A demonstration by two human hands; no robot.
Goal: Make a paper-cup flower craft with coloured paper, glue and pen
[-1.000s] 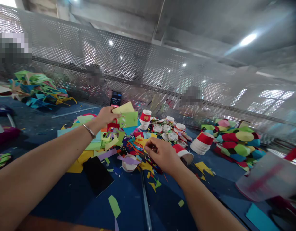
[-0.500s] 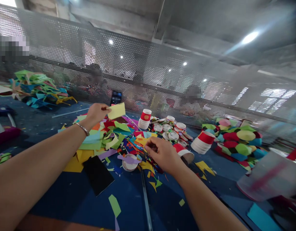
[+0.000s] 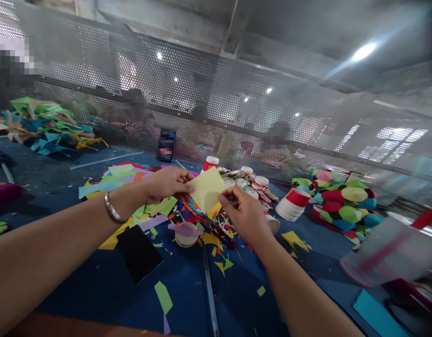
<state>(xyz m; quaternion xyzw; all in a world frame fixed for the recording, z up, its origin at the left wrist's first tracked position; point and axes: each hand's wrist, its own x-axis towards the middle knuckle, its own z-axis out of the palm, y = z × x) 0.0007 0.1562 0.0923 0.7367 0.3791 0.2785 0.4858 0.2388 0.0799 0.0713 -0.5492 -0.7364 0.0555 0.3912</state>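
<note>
A pale yellow sheet of paper is held up over the middle of the table. My left hand, wearing a silver bangle at the wrist, pinches its left edge between thumb and fingers. At the sheet's right corner, my right hand has its thumb and fingertips closed on the paper. Beneath both hands lies a heap of coloured paper scraps. A paper cup with a purple strip across it stands just below the sheet.
Stacked red-and-white paper cups stand to the right, before a pile of coloured paper pieces. A translucent bucket is at far right. Black paper lies front left. A phone leans against the perforated screen.
My left hand has brought the yellow paper right and down to the centre. My right hand has risen slightly and now grips the sheet's other side.
</note>
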